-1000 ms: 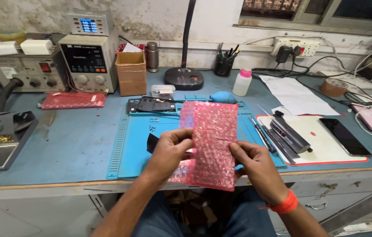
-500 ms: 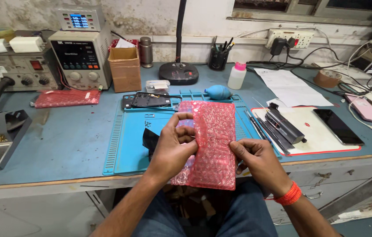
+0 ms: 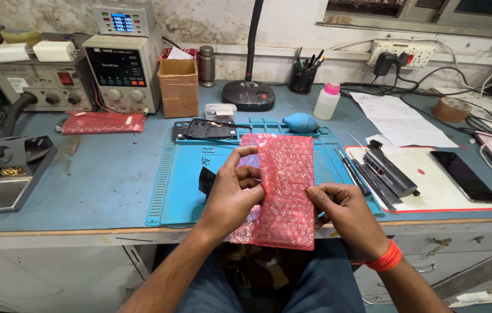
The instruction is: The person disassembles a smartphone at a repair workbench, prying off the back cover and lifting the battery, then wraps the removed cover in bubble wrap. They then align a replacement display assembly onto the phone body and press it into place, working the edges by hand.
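Pink bubble-wrap pouch [image 3: 280, 191]: held upright over the near edge of the worktop [image 3: 101, 174], above the person's lap, its lower end hanging below the worktop edge. Left hand [image 3: 231, 194]: clasped on the pouch's left side, thumb and fingers pinching the upper left flap; a dark flat item [image 3: 207, 179] showed just behind this hand, its nature not clear. Right hand [image 3: 344, 211]: gripping the pouch's lower right edge; orange band [image 3: 386, 258] on the wrist.

State of work, as judged: the pouch was in both hands and being handled at its flap; whether anything was inside could not be told. Nothing from it lay plainly set out.

Beneath and behind: blue work mat [image 3: 182, 191], with an opened phone body [image 3: 202, 130] at its far edge and a blue air-blower bulb [image 3: 301, 123] near it. Right of the mat: a white pad [image 3: 431, 185] bearing dark hand tools [image 3: 388, 171] and a black phone [image 3: 463, 177]. Left: a second pink bubble-wrap packet [image 3: 104, 122] lying flat, well apart. Rear: bench power supply [image 3: 121, 72], cardboard box [image 3: 178, 87], lamp base [image 3: 249, 94], pen cup [image 3: 302, 78], small white bottle with pink cap [image 3: 327, 101], loose papers [image 3: 396, 119], tape roll [image 3: 451, 109].
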The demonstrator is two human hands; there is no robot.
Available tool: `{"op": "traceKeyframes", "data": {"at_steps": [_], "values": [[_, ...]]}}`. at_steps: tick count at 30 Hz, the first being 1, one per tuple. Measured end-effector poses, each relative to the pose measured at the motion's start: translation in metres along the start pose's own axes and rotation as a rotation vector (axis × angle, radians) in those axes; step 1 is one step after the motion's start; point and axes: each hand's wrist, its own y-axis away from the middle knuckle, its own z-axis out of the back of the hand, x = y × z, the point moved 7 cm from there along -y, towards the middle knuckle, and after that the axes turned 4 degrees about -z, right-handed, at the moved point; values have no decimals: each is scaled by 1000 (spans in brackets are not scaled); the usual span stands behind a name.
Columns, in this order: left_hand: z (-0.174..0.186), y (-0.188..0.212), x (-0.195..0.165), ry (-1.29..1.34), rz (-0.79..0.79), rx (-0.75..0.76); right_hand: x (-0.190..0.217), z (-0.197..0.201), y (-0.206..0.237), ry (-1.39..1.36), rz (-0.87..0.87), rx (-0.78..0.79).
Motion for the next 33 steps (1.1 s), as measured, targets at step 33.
{"op": "traceKeyframes", "data": {"at_steps": [33], "values": [[-3, -23, 36, 137, -12, -52, -194, -43, 26, -1275, -402, -369]]}}
